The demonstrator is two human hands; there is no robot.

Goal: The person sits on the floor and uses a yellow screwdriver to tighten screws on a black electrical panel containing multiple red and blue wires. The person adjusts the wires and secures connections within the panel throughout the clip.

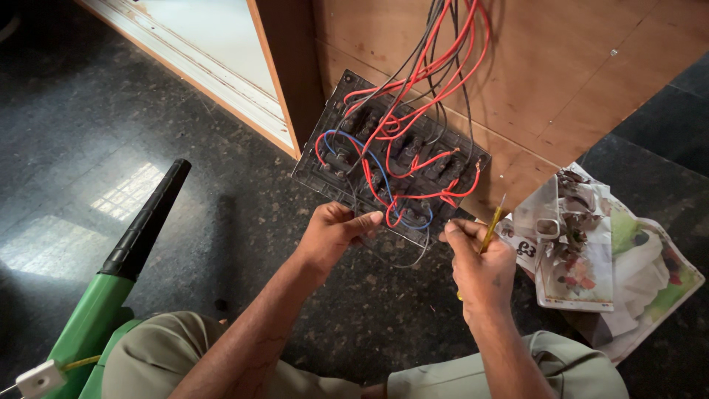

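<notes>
Screwdriver (491, 225), right hand's (480, 270) grip clenching it, points up-right; left hand (332, 236) pinches wires (388, 214).

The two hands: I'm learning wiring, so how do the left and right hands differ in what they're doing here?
The left hand holds no tool; its fingers pinch wires at the lower edge of the switch panel. The right hand grips a yellow-handled screwdriver, tip angled up toward the panel's lower right corner. The left hand sits nearer the panel's middle, the right one at its edge, beside the newspaper. Both are bare and work on the same panel.
</notes>
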